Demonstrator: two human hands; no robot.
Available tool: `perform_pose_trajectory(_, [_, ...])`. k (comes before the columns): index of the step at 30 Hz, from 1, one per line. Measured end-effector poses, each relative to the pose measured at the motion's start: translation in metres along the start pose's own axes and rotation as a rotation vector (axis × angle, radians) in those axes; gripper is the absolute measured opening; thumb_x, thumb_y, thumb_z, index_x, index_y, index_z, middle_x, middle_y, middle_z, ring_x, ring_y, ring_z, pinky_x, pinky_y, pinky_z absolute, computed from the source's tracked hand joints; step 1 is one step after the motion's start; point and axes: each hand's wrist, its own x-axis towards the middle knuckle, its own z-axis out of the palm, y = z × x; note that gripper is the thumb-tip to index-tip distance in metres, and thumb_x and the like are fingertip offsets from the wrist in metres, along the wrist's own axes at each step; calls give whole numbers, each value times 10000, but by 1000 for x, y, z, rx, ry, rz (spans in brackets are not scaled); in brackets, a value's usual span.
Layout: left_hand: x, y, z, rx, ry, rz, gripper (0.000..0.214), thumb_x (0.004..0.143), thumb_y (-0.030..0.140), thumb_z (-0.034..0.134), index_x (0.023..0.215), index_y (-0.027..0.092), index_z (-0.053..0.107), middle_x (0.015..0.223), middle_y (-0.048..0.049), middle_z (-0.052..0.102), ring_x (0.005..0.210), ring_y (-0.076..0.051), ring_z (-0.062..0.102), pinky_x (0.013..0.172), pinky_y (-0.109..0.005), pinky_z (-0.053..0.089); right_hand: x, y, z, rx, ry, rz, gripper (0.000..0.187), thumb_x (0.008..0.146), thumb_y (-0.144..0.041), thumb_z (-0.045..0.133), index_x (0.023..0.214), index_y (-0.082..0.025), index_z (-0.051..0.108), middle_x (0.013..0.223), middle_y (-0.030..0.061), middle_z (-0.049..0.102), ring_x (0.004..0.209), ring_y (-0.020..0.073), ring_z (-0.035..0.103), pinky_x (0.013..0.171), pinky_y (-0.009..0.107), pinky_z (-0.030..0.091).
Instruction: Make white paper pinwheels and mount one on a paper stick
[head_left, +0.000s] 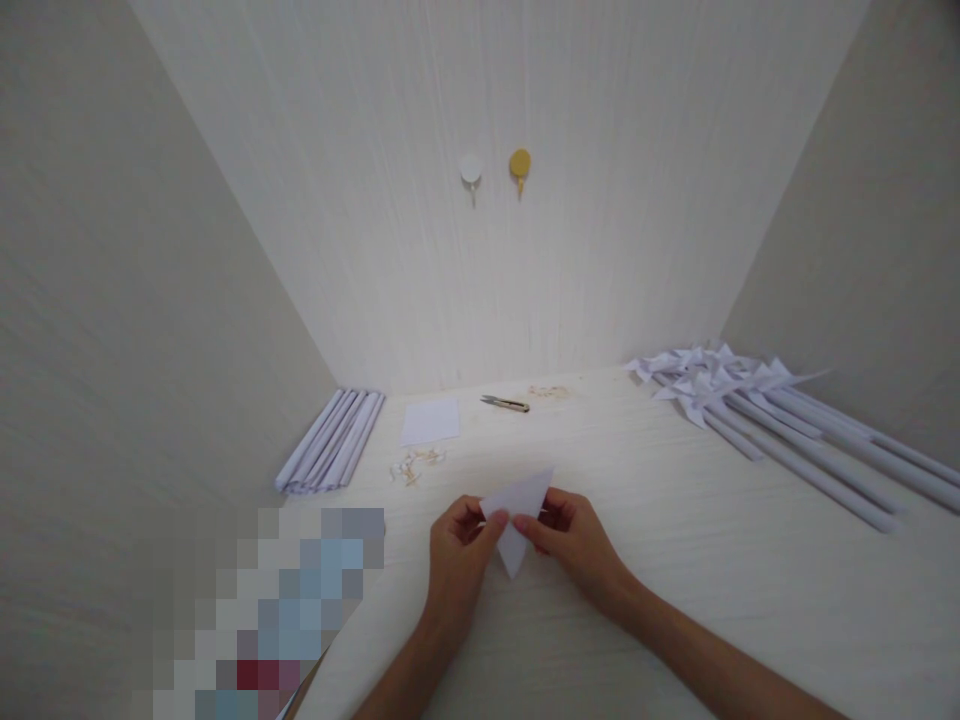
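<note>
Between my two hands is a piece of white paper (525, 497), partly folded, with pointed corners at the top right and bottom. My left hand (461, 545) pinches its left side, thumb on top. From the right, my right hand (574, 535) pinches it the same way, the two thumbs close together near the middle. The fingers under the paper are partly hidden. Beyond my hands lie a flat white paper square (430, 422), a pair of thread snips (505, 404) and a small scatter of short white-and-tan pieces (415, 464).
Rolled white paper tubes (330, 440) lie stacked at the left. Several paper pinwheels (720, 380) on long paper sticks lie at the right. More small tan pieces (550, 391) are near the back wall, which bears a white hook (471, 172) and a yellow hook (520, 165). A blurred patch covers the lower left.
</note>
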Motion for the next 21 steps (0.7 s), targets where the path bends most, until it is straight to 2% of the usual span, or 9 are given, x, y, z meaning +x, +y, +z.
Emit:
perform_pose_trajectory(3, [1,-2,-1,16,-2,3,178,536,254,681,533,146,539,538,9,580,524,-108,517,523,-217,409,2,2,-3,30,45,-14,229,557,-307,697,680,-134,611,583,-15,571,462,68,436,427,202,316])
perform_pose_trajectory(8, [2,-2,-1,29,1,6,141,516,203,676,508,143,548,505,20,552,499,-92,484,503,-204,381,6,1,-8,204,207,-52,221,574,-322,697,686,-140,642,476,-50,488,431,48,380,419,192,278])
perform_pose_trajectory(11, [1,-1,0,34,0,1,136,515,185,670,492,146,542,493,25,537,490,-88,472,493,-200,371,6,-2,-8,323,273,-21,240,530,-330,725,663,-138,668,500,-34,518,449,44,385,434,192,285])
perform_pose_trajectory(14, [0,-2,0,41,-3,4,125,516,184,670,499,145,552,501,22,542,498,-89,475,498,-199,373,5,-4,-6,378,303,13,226,478,-310,752,607,-140,676,555,-11,570,471,44,402,457,197,304])
perform_pose_trajectory(21, [2,-2,1,57,11,-7,141,506,180,666,482,148,531,493,22,538,490,-93,471,491,-203,372,7,-4,-7,391,323,12,192,462,-286,759,578,-148,692,547,2,591,476,52,404,462,210,308])
